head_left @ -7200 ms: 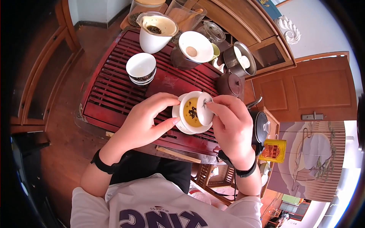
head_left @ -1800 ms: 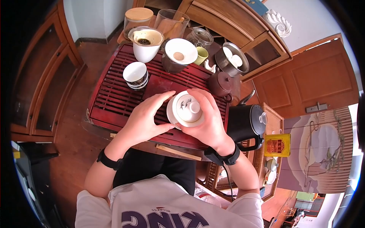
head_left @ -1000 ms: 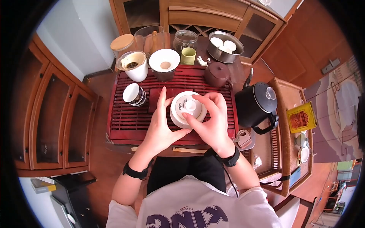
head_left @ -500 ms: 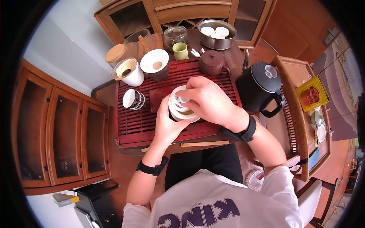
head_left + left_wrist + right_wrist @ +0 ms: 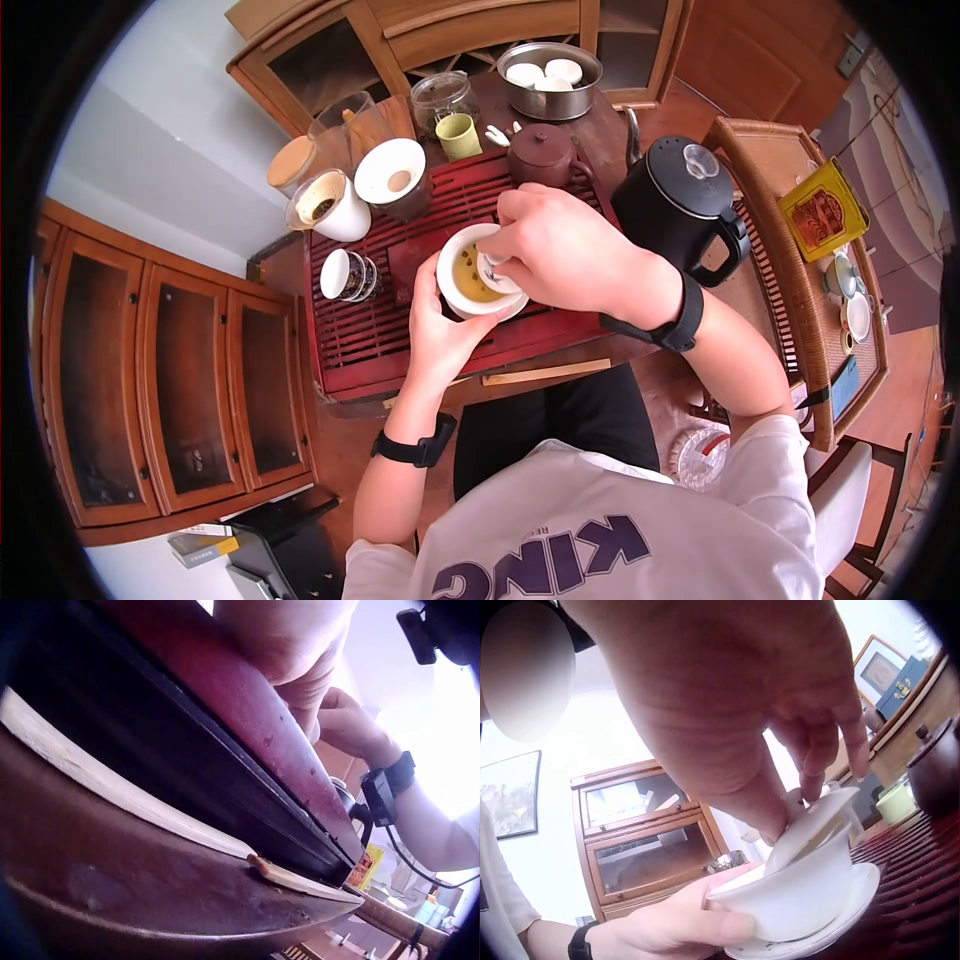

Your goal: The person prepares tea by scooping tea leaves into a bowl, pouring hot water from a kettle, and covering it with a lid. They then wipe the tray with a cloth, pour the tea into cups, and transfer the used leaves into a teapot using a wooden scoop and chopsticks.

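Observation:
A white lidded bowl (image 5: 455, 296) on a saucer (image 5: 862, 900) holds yellow liquid with dark leaves. The left hand (image 5: 441, 338) grips its near left side, thumb and fingers spread around the rim; in the right wrist view that thumb lies against the bowl (image 5: 802, 896). Pinched in the right hand (image 5: 570, 255), the white lid (image 5: 494, 277) tilts at the bowl's right side, partly over the liquid; the right wrist view shows the lid (image 5: 810, 825) slanting into the bowl's mouth. The left wrist view shows mostly the tray's edge (image 5: 255, 735), with the bowl hidden.
Stacked cups (image 5: 340, 275) stand on the left of the slatted red tray (image 5: 360, 375). Behind are a white pitcher with strainer (image 5: 345, 215), a funnel (image 5: 390, 172), a green cup (image 5: 457, 137) and a brown teapot (image 5: 543, 155). A black kettle (image 5: 675, 200) stands right.
The right hand has tilted the lid off the bowl's left part, so the liquid shows again. The left hand keeps its hold on the bowl. The head view has turned.

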Tool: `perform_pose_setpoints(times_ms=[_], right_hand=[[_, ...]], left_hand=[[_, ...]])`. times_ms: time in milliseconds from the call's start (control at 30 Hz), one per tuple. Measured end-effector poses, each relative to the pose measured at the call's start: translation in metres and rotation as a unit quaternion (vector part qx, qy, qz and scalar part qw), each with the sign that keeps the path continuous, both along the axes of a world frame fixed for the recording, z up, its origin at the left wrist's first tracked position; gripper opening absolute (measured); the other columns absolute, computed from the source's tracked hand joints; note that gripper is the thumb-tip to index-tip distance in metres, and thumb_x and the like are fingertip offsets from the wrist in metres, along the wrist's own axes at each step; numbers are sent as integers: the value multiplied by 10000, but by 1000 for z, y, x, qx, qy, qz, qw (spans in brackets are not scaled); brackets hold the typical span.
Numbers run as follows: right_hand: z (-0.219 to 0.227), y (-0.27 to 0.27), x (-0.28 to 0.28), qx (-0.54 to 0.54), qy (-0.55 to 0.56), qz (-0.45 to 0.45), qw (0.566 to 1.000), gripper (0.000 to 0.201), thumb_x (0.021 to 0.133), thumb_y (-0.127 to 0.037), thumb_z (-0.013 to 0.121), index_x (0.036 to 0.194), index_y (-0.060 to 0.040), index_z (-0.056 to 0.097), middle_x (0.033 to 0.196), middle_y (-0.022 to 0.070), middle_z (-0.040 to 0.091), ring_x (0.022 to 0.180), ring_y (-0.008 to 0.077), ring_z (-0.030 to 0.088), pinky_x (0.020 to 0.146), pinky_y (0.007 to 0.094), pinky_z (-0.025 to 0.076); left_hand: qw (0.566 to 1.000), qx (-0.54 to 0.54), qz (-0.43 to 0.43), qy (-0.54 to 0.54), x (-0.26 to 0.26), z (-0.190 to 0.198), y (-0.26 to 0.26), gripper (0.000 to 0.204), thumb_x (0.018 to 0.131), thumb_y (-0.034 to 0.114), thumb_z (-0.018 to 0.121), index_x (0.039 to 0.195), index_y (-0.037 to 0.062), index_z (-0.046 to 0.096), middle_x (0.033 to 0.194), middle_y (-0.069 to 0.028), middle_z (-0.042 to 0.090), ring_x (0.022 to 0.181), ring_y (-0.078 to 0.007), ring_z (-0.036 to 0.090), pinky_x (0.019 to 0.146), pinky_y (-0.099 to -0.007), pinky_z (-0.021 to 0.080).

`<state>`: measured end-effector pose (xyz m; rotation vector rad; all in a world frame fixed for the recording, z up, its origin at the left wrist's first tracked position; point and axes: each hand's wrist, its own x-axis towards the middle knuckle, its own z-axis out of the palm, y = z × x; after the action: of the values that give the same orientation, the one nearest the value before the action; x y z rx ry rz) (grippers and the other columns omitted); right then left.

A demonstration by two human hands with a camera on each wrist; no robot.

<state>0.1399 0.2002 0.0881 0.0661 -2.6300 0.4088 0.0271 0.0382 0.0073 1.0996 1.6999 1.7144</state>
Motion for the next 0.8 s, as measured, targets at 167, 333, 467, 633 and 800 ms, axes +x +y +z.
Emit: perform_pose_setpoints(times_ms=[167,333,467,633,800], right_hand=[[-5,-10,0,-46,18,31,998,119,703,-63,714,818,-36,707,737,118,563,747,314,592,660,426,487],[-19,-15,-9,-104,62,50,991,172,708,-40,723,876,-23,697,757,122,568,749,329,590,681,434,491],[-21,-18,-14,-97,91,44,990,206,718,-50,731,920,-28,701,792,108,573,772,323,587,712,430,498],[-23,-18,-18,43,105,-20,993,203,704,-160,708,881,-59,700,828,91,593,868,266,596,809,382,486],[-19,-13,-21,99,99,-36,990,195,718,-208,719,845,-68,671,809,63,564,838,243,576,793,372,469]], left_hand=[[999,11,-2,-34,-2,-3,0,762,698,-20,846,1335,43,432,1291,-90,553,1204,-184,553,1043,-354,468],[999,13,-4,-44,-1,-2,0,780,696,-4,858,1342,44,423,1291,-93,553,1191,-182,560,1029,-355,480],[999,1,6,-38,0,-1,0,789,693,13,868,1342,37,421,1285,-98,556,1182,-181,565,1020,-354,483],[1000,-2,14,-14,-1,-6,0,774,695,17,867,1329,28,424,1274,-103,559,1173,-183,568,1015,-351,479],[1000,-2,20,9,-3,-9,-1,748,701,5,854,1314,25,426,1259,-102,563,1165,-185,571,1009,-348,479]])
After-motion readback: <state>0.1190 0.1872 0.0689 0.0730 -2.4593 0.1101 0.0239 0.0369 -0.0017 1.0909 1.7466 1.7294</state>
